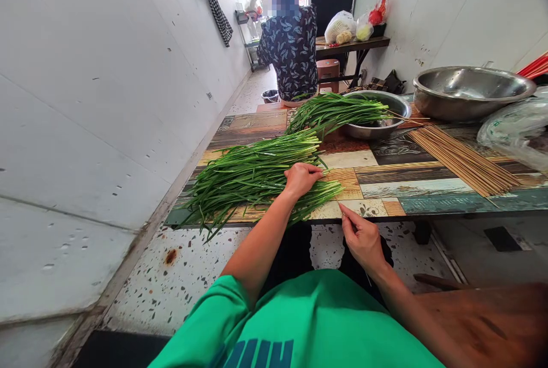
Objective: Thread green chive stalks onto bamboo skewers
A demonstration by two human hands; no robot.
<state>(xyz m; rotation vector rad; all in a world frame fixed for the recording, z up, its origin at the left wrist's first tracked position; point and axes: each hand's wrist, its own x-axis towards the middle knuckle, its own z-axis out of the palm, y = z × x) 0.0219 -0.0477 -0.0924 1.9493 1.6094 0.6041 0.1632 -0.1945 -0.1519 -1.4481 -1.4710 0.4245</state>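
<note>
A large pile of long green garlic chives (244,177) lies across the left half of the table, pale stem ends to the right. My left hand (302,178) is over those stem ends, its fingers pinched on chive stalks; the exact stalks are partly hidden. A smaller bunch of chives (327,190) lies just below it, by the front edge. At that edge, to the right, my right hand (363,238) is closed in a pinch on a thin skewer, of which only short bits show. Many bamboo skewers (464,160) lie side by side on the table's right.
Chives threaded on skewers (338,110) rest over a steel bowl (400,106). Behind the loose skewers stands a larger steel basin (475,94), with a clear plastic bag (518,128) beside it. A person (291,51) sits beyond the patterned table (385,177). A wall (85,100) runs along the left.
</note>
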